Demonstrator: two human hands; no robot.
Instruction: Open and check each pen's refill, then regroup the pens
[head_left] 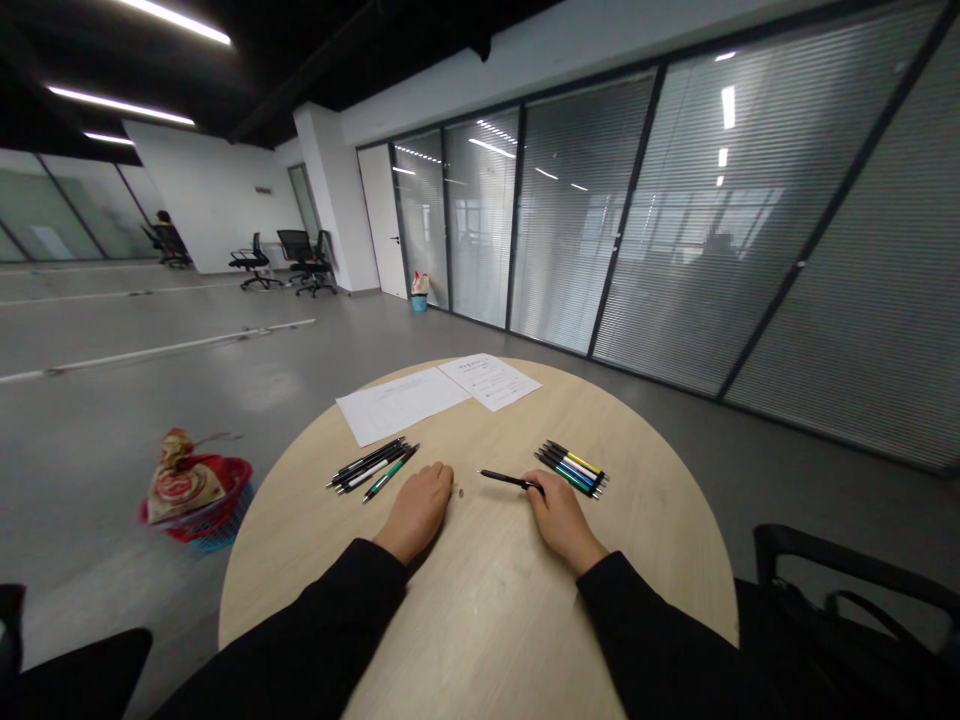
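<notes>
Black pen (510, 480) under right hand (562, 520); two pen bunches (371, 468); two sheets (401, 405).

Even light is being cast by ceiling strips (120, 103) beyond the table (495, 640), and glare is being returned by blinds (727, 230).

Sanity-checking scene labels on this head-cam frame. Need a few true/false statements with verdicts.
1. The right hand touches a lone black pen. True.
2. The left hand grips a pen. False: it rests on the tabletop, with nothing visible in it.
3. Two paper sheets lie on the far side of the tabletop. True.
4. The tabletop is square. False: it is round.
5. The basket stands on the tabletop. False: it is on the floor, left of the table.
</notes>
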